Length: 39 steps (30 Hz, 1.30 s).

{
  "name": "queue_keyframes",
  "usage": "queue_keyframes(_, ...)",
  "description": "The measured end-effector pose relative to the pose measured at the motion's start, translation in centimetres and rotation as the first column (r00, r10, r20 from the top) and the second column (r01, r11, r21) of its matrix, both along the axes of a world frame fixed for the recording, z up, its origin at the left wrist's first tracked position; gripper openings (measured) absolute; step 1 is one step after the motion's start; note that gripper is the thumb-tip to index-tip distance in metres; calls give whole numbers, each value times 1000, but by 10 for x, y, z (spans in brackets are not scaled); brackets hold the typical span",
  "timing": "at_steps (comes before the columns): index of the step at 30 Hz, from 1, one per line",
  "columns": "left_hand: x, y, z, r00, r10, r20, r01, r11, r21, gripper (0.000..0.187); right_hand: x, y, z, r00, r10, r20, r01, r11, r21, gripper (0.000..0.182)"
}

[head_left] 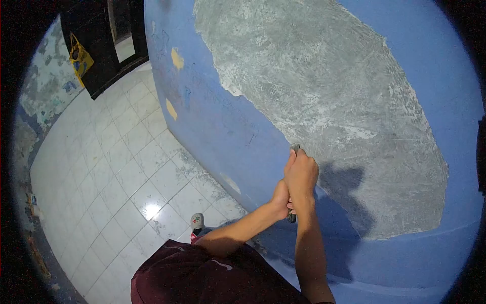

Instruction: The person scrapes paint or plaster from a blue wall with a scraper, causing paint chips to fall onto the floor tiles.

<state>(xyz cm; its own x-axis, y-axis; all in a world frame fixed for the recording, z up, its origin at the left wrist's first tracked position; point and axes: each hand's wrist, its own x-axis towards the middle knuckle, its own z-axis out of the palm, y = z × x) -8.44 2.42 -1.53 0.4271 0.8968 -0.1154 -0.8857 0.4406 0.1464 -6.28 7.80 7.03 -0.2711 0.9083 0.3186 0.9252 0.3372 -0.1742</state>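
Both of my hands are wrapped round one hand tool that looks like a scraper (292,218), its dark handle end showing below my fingers. A short grey and black tip shows above my hands, against the wall at the ragged lower left edge of the bare grey patch (324,76). My right hand (303,173) is closed on the upper part of the tool. Lower down, my left hand (281,198) is closed round the handle, close against my right wrist. Most of the tool is hidden by my fingers.
Blue paint (228,137) surrounds the grey patch on the wall. White floor tiles (126,167), dusty along the wall, lie to the left, with my shoe (197,221) on them. A yellow bag (80,57) hangs by a dark door (96,35) at the upper left.
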Motion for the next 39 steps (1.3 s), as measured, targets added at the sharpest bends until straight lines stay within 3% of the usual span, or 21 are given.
queue_keyframes(3, -5, -1, 6, 1000, -27, -16, 28, 1000, 15, 40, -3, 2, 2, 999, -9, 32, 9, 1000, -22, 31)
queue_keyframes(9, -4, -6, 41, 983, 110, -148, -137, 973, -188, 43, -5, -3, 9, 999, 14, 43, -12, 999, -30, 30)
queue_keyframes(11, -11, -9, 37, 999, 11, -42, -16, 992, -127, 43, -7, 0, 7, 998, 13, 62, -10, 999, -42, 28)
queue_keyframes(15, -19, -6, 26, 997, -54, 59, 59, 994, -88, 43, -16, 3, 2, 986, -8, 165, 7, 1000, 7, 26)
queue_keyframes(17, -23, -8, 39, 998, 5, -63, -13, 991, -136, 44, -20, 1, 5, 993, -10, 119, 10, 1000, 4, 25)
queue_keyframes(23, -4, -5, 49, 985, 119, -127, -141, 973, -181, 43, -5, -1, 13, 1000, 9, 12, -9, 999, -45, 29)
queue_keyframes(27, -9, -2, 45, 995, 91, -51, -93, 995, -40, 43, -6, 9, 16, 1000, 5, 16, -4, 998, -62, 30)
queue_keyframes(29, -12, -4, 48, 999, 26, -30, -27, 998, -57, 43, -9, 7, 18, 998, -3, 55, 6, 998, -63, 27)
queue_keyframes(35, -7, -5, 55, 994, 106, -30, -108, 991, -82, 43, -8, 6, 23, 999, 4, 40, 0, 996, -89, 29)
queue_keyframes(39, -4, -9, 56, 998, 60, -11, -61, 994, -90, 44, -3, 3, 28, 997, -33, 66, 40, 992, -116, 29)
